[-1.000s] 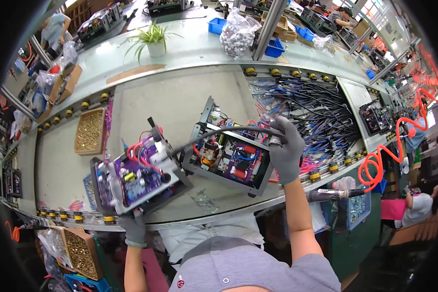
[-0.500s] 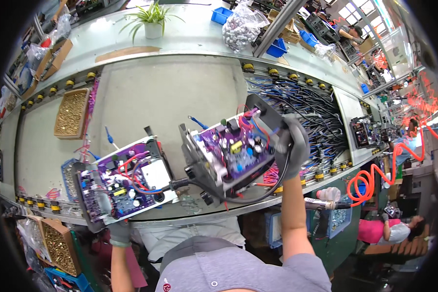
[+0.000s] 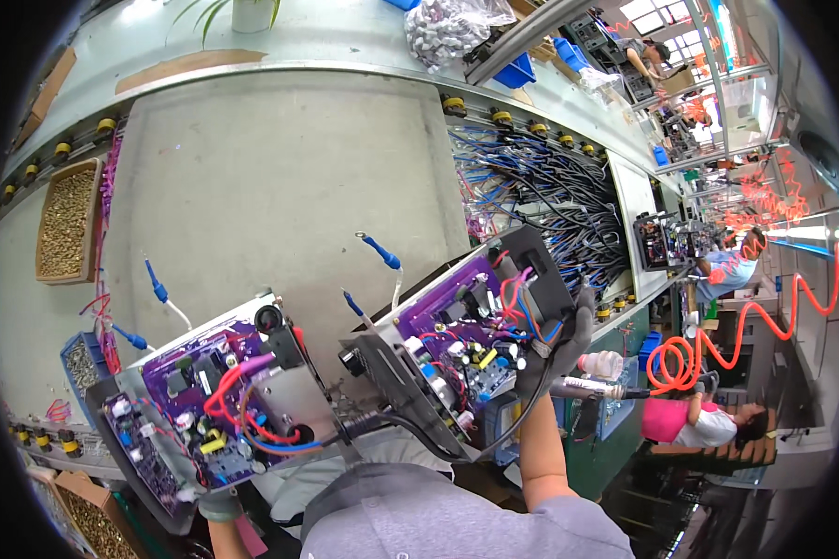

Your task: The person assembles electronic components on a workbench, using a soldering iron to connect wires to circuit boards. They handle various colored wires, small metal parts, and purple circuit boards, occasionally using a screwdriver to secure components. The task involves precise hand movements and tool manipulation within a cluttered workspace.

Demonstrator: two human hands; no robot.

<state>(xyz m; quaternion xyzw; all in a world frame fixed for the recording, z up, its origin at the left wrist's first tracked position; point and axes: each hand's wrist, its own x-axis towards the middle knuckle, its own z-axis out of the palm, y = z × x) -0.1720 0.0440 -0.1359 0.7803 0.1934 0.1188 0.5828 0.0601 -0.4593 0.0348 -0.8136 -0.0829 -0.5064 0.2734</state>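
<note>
Two open metal chassis with purple circuit boards are in front of me. The left chassis (image 3: 163, 382) is tilted, its lower edge in my gloved left hand (image 3: 219, 506); those fingers are mostly hidden beneath it. My gloved right hand (image 3: 561, 349) grips the right chassis (image 3: 468, 349) by its right end, near the dark end panel (image 3: 541, 270). Both boards carry red and blue wires and small parts. A black power cable (image 3: 410, 427) runs from the left chassis below the right one toward my right hand. Blue-sleeved ring-terminal leads (image 3: 379, 252) stick up from both units.
Bundled black and blue cables (image 3: 569, 200) lie at the right of the bench. A tray of brass fittings (image 3: 67, 224) and a blue bin of small parts (image 3: 82, 365) stand at the left. A pneumatic screwdriver (image 3: 592, 387) on a coiled red hose (image 3: 676, 365) lies at right.
Both chassis have come nearer to my body, with my hands still on them. The right one has turned and lowered toward the bench's front edge. My view has shifted too.
</note>
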